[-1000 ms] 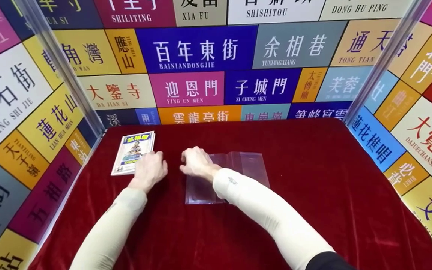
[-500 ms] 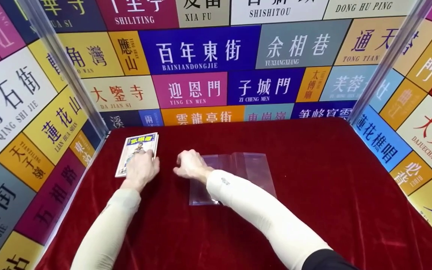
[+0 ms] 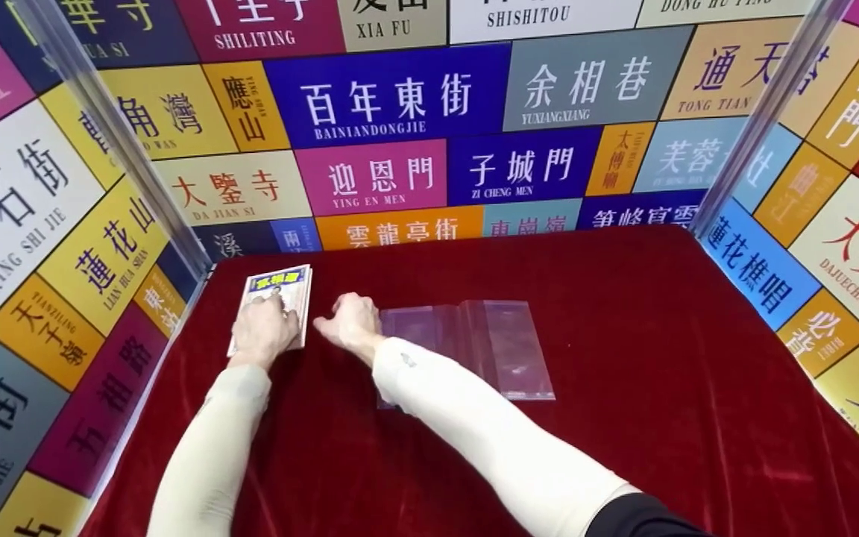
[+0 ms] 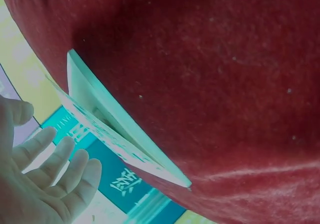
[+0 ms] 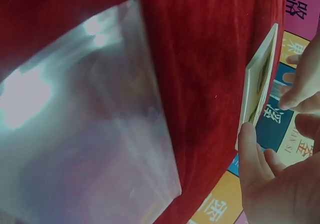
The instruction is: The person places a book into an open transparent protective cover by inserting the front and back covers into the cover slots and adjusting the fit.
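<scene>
Seen from your head camera, the booklet (image 3: 294, 291) lies at 10 o'clock on the red cloth (image 3: 638, 343), your left hand (image 3: 262, 327) over its near part, hiding much of the printed front. That view cannot tell you how those fingers stand. The left wrist camera can: they are loosely bent and spread, wrapped around nothing, with a gap visible between fingertips and booklet. It also shows what the head view barely hints at: 2 layers of the booklet part in a wedge, meeting toward 4 o'clock in that view.

Your right hand (image 3: 353, 319) sits at 3 o'clock from the booklet, just beside it, fingers relaxed and holding nothing. In the right wrist view its forefinger overlaps the booklet's lower end; you cannot tell whether it touches.

The clear plastic cover (image 3: 523, 354) lies spread at 3 o'clock from your right hand. Overhead, your right sleeve (image 3: 467, 418) hides part of it; the right wrist view shows bright glare on it at 9 o'clock, well apart from the booklet.
</scene>
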Demonstrator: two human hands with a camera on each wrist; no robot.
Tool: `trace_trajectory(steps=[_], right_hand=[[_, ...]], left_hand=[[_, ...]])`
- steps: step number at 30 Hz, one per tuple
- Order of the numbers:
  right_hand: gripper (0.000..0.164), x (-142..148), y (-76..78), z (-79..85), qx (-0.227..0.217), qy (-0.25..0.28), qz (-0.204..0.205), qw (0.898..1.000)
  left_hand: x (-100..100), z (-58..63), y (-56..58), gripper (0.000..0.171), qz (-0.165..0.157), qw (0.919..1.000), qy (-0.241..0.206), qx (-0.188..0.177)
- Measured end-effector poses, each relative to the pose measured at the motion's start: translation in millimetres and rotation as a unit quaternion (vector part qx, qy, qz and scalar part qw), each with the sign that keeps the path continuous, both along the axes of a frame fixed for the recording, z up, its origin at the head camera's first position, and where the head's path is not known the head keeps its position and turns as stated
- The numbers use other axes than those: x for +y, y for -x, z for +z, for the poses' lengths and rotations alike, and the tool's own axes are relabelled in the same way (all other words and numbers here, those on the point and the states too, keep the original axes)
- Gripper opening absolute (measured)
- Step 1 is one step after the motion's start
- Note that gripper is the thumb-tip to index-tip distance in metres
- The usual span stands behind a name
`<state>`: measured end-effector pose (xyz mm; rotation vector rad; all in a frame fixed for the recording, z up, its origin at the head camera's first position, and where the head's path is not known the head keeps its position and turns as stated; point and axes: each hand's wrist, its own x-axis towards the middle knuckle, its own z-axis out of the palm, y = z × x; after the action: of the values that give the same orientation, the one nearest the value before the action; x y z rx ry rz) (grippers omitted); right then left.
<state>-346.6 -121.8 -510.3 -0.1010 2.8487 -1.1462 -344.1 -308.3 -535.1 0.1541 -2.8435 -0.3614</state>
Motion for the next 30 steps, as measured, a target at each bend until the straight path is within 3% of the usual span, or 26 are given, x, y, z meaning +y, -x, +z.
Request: trace_trajectory(steps=[5, 10, 15, 22, 30], right_hand=[[0.044, -4, 2.0, -3.5, -0.048, 0.021, -0.013, 0.999], [0.043, -9, 6.6, -10.4, -0.059, 0.011, -0.031, 0.998], [0.046, -15, 8.5, -11.6, -0.052, 0.010, -0.040, 0.998], [0.061, -19, 7.9, -7.6, -0.049, 0.019, -0.032, 0.998], [0.066, -29, 7.1, -17.5, -0.063, 0.019, -0.022, 0.998]], left_hand=[[-9, -10.9, 2.5, 0.053, 0.028, 0.9981, -0.038, -0.040], [-27, -18.3, 1.3, 0.067, 0.056, 0.9931, -0.050, -0.090], [-40, -14.3, 3.8, 0.081, 0.075, 0.9882, -0.064, -0.117], [-41, -9.1, 16.3, 0.085, 0.085, 0.9816, -0.081, -0.151], [-47, -19.5, 18.0, 0.089, 0.091, 0.9750, -0.091, -0.181]])
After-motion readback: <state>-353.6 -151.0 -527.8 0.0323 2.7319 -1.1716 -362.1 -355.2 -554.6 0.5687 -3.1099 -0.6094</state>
